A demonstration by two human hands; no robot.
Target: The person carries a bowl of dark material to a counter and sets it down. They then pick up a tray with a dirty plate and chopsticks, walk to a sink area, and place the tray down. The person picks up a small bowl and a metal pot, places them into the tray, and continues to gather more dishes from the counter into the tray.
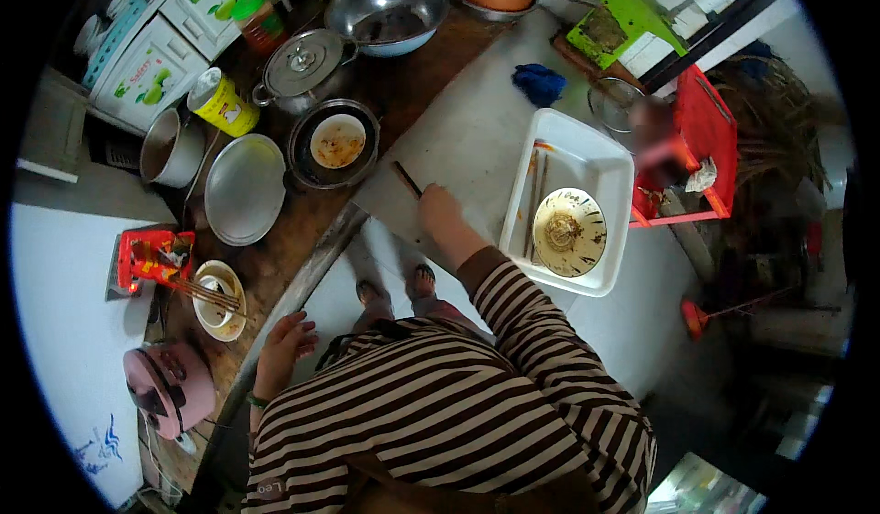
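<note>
My right hand [440, 213] grips a thin dark stick [407, 178], perhaps a chopstick, above the pale countertop [467, 129]. Beyond it, a white plastic basin [620, 204] holds a stained cream bowl [569, 232] and chopsticks [538, 197] along its left side. My left hand [285, 345], with nothing in it, hangs beside the wooden counter's edge, fingers apart and slightly bent. Left of that hand, chopsticks [206, 294] rest across a small white bowl [212, 301] inside a larger dish [234, 328]. A soiled white bowl [337, 141] sits in a dark round pan [300, 160].
A lidded steel pot [302, 67], metal basin [385, 15], oval metal lid [245, 191] and pink rice cooker [172, 390] stand on the wooden counter. A blue cloth [539, 84] lies behind the white basin; a red bin [708, 129] is at its right.
</note>
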